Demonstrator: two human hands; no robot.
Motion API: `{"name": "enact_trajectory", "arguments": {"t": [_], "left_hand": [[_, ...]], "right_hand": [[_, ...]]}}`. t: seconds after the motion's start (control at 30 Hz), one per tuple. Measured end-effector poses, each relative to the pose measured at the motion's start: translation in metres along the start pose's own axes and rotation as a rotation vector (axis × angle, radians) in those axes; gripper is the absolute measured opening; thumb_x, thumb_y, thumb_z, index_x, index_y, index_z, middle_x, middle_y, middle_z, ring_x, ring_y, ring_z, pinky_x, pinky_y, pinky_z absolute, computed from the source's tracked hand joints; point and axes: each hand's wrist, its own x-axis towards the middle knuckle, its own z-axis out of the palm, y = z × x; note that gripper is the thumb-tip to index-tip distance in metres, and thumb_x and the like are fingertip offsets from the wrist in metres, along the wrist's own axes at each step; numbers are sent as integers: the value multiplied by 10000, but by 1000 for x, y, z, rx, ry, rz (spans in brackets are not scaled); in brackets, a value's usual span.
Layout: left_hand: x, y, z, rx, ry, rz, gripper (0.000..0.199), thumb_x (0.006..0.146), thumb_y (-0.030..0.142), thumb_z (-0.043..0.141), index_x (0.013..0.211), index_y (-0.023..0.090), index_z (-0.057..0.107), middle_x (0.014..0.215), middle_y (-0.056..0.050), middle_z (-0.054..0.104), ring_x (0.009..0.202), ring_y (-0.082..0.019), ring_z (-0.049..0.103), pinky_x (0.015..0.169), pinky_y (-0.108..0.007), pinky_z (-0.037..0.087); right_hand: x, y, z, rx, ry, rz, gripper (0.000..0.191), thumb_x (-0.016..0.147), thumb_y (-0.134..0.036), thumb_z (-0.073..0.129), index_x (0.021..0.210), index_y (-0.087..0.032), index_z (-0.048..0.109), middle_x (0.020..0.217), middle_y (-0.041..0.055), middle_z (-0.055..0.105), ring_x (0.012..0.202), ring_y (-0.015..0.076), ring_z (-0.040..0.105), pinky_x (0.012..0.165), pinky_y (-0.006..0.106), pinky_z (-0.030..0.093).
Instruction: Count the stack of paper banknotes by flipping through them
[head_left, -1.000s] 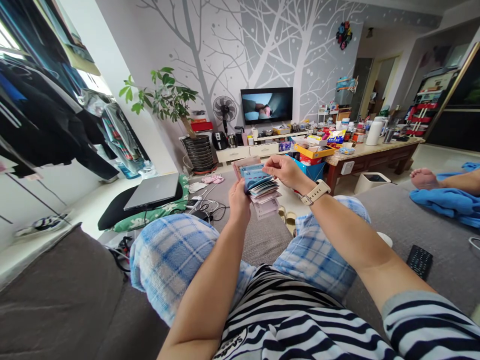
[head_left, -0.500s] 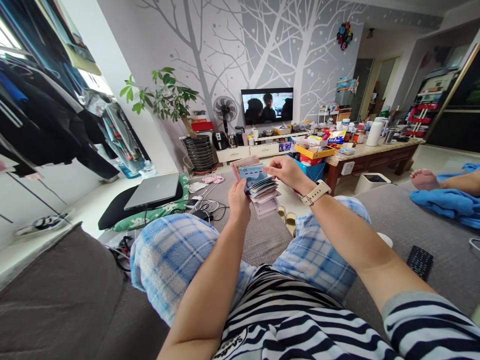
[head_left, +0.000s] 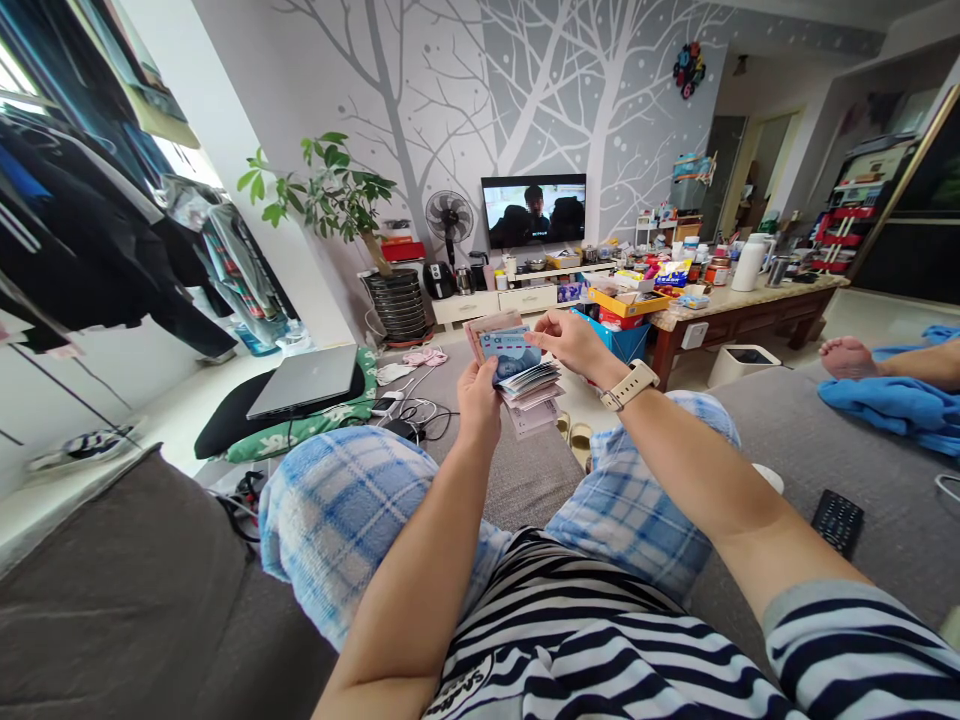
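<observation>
My left hand (head_left: 478,402) holds a thick, fanned stack of paper banknotes (head_left: 521,382) upright above my knees. A blue-green note (head_left: 501,352) lies at the front of the stack, with pinkish-red notes behind and below it. My right hand (head_left: 570,343) reaches over from the right, its fingertips pinched on the stack's upper right edge. A watch with a pale strap sits on my right wrist. My left fingers are hidden behind the notes.
A grey laptop (head_left: 304,382) lies on a black and green cushion at the left, with tangled cables nearby. A black remote (head_left: 838,522) rests on the grey sofa at the right, beside another person's bare foot (head_left: 847,358) and a blue cloth. Beyond stands a cluttered low wooden table (head_left: 750,312).
The blue-green front note has shifted slightly left and the fanned notes have moved a little between my hands. The television picture has changed.
</observation>
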Motion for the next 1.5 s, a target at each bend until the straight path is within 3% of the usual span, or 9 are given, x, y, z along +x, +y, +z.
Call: {"name": "enact_trajectory", "arguments": {"t": [0.2,0.5,0.97,1.3,1.5], "left_hand": [[1,-2,-2,41,19,11,174,644,290,622,766,166,629,674,0,622,617,-132,560,627,-258,437],[1,-4,-3,46,-16,41,168,665,314,624,727,158,625,643,8,598,605,-123,544,619,-245,420],[1,-3,-3,35,-17,36,183,675,314,623,761,154,640,665,-5,624,604,-125,547,632,-252,430],[1,-3,-2,26,1,34,165,688,314,613,717,152,609,610,19,568,528,-100,489,546,-228,391],[-3,5,1,58,84,44,169,711,316,579,682,152,603,645,7,587,573,-106,515,579,-230,402]], "right_hand": [[0,-3,-2,-33,-34,-63,394,759,-519,539,636,-145,561,598,6,544,563,105,435,544,238,319],[-1,-6,-1,-2,10,-73,339,755,-472,563,643,-153,541,583,-16,492,555,96,393,542,236,305],[-3,-8,-2,61,33,-67,295,726,-436,607,684,-146,574,623,11,569,562,106,472,559,244,357],[-5,-12,-2,81,75,-97,226,718,-355,621,665,-141,573,618,8,576,583,107,489,576,243,367],[-5,-13,-3,149,46,-98,233,694,-353,648,675,-131,582,646,9,570,592,101,473,574,241,372]]}}
